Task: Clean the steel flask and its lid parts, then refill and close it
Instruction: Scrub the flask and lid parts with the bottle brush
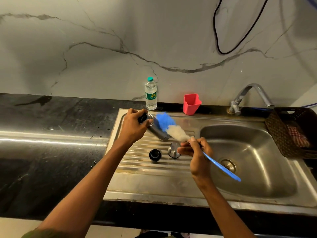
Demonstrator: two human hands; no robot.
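Two bare hands over sink drainboard (147,177): left hand (133,127), grip wrapped round steel flask (155,128), tilted, open mouth toward ten o'clock. Right hand (195,152), grip pinching bottle brush (171,128), bristles against flask at two o'clock. Black lid part (155,155) and steel cap (174,149) on drainboard, at six o'clock of flask.
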